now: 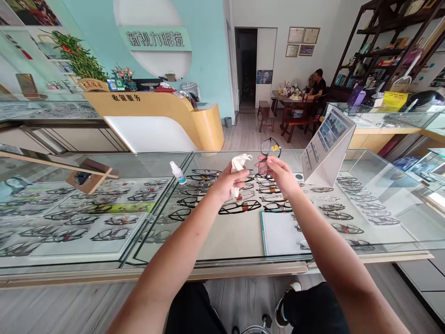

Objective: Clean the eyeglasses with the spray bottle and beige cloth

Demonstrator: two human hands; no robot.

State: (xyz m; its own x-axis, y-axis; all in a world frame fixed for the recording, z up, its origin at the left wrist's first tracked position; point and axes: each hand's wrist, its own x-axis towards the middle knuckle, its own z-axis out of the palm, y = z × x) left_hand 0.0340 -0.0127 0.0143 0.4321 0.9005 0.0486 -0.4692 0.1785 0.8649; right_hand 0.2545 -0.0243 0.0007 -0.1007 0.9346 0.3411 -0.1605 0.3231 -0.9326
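Right across the middle, from nine o'clock to three, runs the long glass counter, with rows of spectacles laid out under its top, and you're working just above it. Beyond, at ten o'clock, the cashier desk carries dark characters: 收银服务. Higher, at eleven, comes the wall sign, big and clear: 新视力眼镜. Swing to three o'clock and a folded card stand rises from the glass, its print too small to read.

Now to your hands, near the centre! Your left hand is closed round a pale cloth, one end poking up past the fingers. Just beside it, at two o'clock, your right hand pinches a pair of glasses by the frame, one lens above the fingertips, cloth and lens apart. Workable hold, but support the rim nearest the cloth, I'd say, to spare the hinges. A clean fold, light even pressure and care round the sticker should serve you best.

At nine o'clock sits a small white bottle, label unreadable. Smallest of all, that yellow sticker on the glasses: no lettering you can make out.
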